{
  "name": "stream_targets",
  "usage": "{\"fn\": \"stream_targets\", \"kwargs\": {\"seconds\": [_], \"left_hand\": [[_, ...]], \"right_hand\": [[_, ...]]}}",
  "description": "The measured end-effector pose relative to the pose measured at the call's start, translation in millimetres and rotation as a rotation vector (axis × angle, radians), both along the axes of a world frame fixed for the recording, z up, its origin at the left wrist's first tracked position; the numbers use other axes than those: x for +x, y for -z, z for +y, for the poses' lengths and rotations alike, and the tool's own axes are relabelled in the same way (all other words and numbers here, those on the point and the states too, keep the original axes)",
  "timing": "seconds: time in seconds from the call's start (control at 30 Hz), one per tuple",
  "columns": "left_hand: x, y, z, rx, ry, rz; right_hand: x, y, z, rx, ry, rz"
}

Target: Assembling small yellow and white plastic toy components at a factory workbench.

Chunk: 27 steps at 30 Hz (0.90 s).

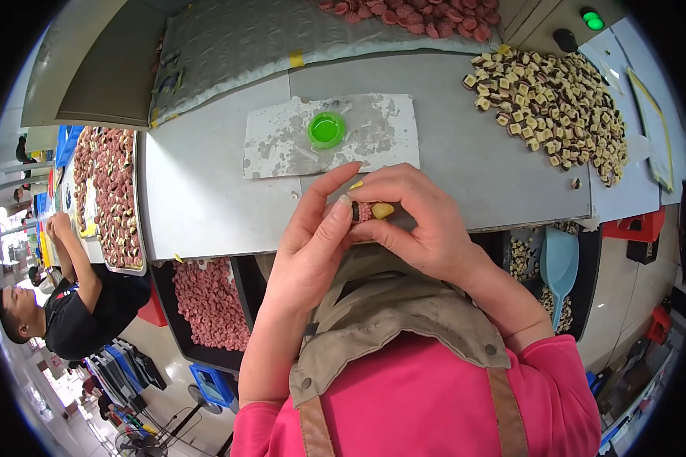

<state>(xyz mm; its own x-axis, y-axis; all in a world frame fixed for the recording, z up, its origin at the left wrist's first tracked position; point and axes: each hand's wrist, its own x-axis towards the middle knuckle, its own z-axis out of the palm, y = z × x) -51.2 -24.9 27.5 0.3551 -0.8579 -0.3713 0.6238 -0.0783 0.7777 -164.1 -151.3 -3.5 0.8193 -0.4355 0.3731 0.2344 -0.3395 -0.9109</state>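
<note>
I see both hands meeting just above the near edge of the grey surface [206,198]. My left hand [312,244] and right hand [423,221] together pinch one small piece [372,211], pink and yellow with a dark end, between their fingertips. Beyond it a green cup [327,129] sits on a stained sheet [389,129]. A pile of tan-and-brown pieces [556,107] lies to the right.

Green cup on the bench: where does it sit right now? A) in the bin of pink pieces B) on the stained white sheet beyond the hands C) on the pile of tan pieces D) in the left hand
B: the green cup rests on the stained white sheet, clear of both hands.
</note>
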Motion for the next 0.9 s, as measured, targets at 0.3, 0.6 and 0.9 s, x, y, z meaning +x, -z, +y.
{"fn": "stream_targets", "kwargs": {"seconds": [0.3,0.6,0.9], "left_hand": [[-1,12,-2,-0.058,0.109,0.0],[11,1,22,-0.071,0.046,-0.088],[71,-10,164,0.183,-0.409,-0.511]], "right_hand": [[-10,0,-5,-0.017,-0.009,-0.001],[8,-15,17,-0.011,-0.028,0.062],[-8,5,47,0.007,0.15,0.097]]}}
